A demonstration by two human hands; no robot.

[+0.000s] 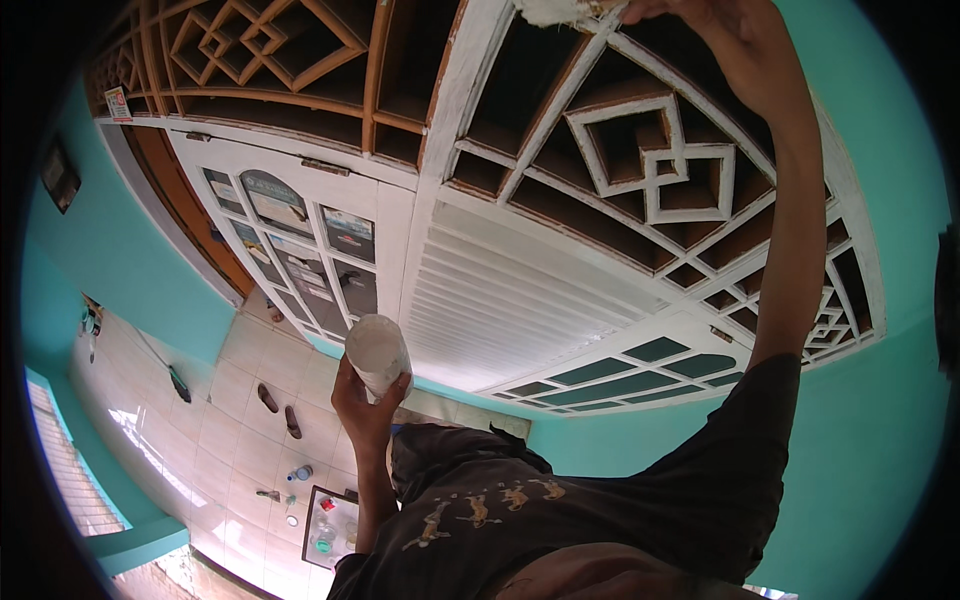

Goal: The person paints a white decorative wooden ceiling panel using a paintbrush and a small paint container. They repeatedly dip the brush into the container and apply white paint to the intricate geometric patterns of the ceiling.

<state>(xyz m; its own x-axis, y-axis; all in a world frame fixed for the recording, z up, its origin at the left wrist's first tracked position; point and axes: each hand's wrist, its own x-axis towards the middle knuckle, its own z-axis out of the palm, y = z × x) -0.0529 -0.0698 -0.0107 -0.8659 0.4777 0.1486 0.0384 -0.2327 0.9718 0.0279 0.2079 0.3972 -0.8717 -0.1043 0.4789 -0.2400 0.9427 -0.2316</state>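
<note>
My left hand (360,400) is closed around a white cup (378,360) with white material inside, held at the lower middle. My right hand (715,40) reaches up to the top edge, fingers closed on a white, frayed brush or pad (560,10), partly out of view. It touches or hovers by a lattice (665,210) with white-painted diamond frames and dark openings; I cannot tell which. Beside this, the lattice on the left (270,40) is brown wood. Below them are a white slatted panel (520,290) and white doors (190,160) with small panes.
Turquoise walls (860,450) flank the woodwork. On the tiled floor (235,440) far below are dark sandals (292,420), a broom (179,383), a bottle (300,473) and a small table (313,550) with containers. A foot (275,311) shows near the doorway.
</note>
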